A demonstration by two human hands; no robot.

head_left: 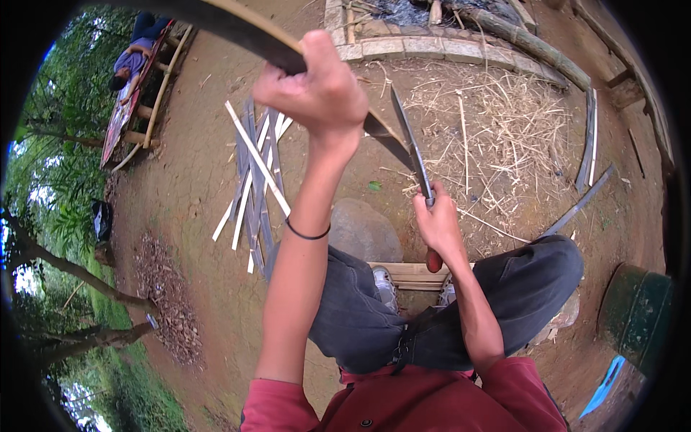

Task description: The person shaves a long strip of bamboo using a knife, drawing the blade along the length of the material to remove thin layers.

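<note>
My left hand (pixel 317 93), raised up and forward, is closed around a long bamboo strip (pixel 241 36), dark on its face and pale along its edge. The strip slants from the upper left down to the right, past my wrist. My right hand (pixel 439 219) grips a long knife (pixel 410 140) by its reddish-brown handle (pixel 433 261), with the blade pointing up and away. Near its lower end the strip meets the blade; whether the edge is cutting into it I cannot tell. A grey rock (pixel 365 232) lies on the ground just beyond my knees.
Split bamboo strips (pixel 253 173) lie piled at the left. Pale shavings (pixel 489 137) cover the ground at the right, with more dark strips (pixel 589 140) beyond. A brick-edged fire pit (pixel 425 47) lies ahead. A green drum (pixel 633 317) stands right; a person (pixel 133 61) reclines on a bench far left.
</note>
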